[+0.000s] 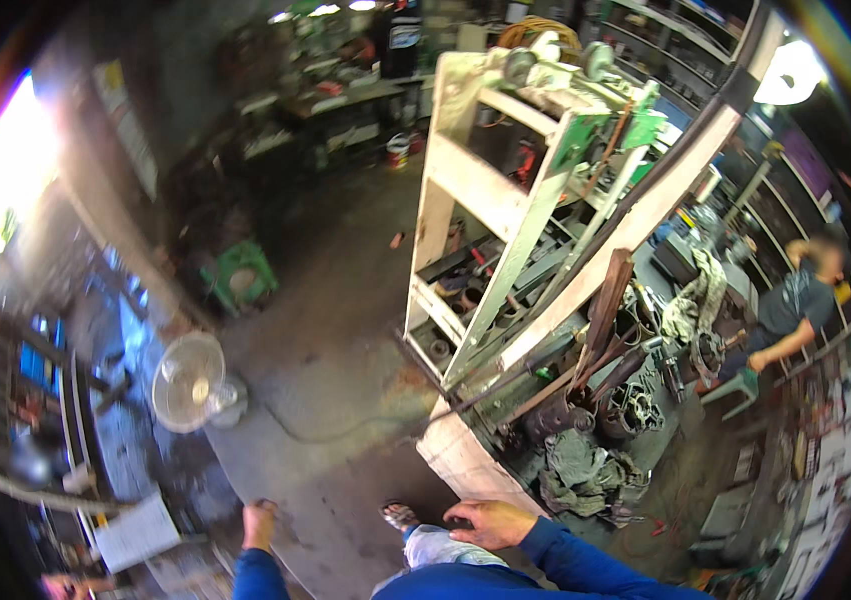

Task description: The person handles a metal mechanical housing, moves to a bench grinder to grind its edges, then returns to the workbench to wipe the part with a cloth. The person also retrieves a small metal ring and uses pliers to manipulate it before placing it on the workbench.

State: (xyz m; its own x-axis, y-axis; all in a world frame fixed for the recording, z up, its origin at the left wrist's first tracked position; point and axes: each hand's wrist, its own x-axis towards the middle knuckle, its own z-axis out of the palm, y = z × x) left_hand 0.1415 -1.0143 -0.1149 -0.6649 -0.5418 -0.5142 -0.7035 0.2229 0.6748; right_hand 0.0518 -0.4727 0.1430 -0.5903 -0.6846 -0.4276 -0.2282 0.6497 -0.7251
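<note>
Standing step, lower middle of frame: right hand (488,522) flat, open on knee (437,546); left hand (258,524) empty, loosely curled. Next needs walking to white rack (470,185).

My right hand (485,522) rests palm-down, fingers spread, on the near corner of a pale wooden bench (465,462) — worn, chipped at its edge, running away from me toward the right. Just beyond my fingers lies a crumpled grey-green rag (575,465), heaped loosely among dark metal parts. My left hand (258,524) hangs lower left, in a loose fist, over the stained concrete floor (345,380) — touching nothing that I can make out.
</note>
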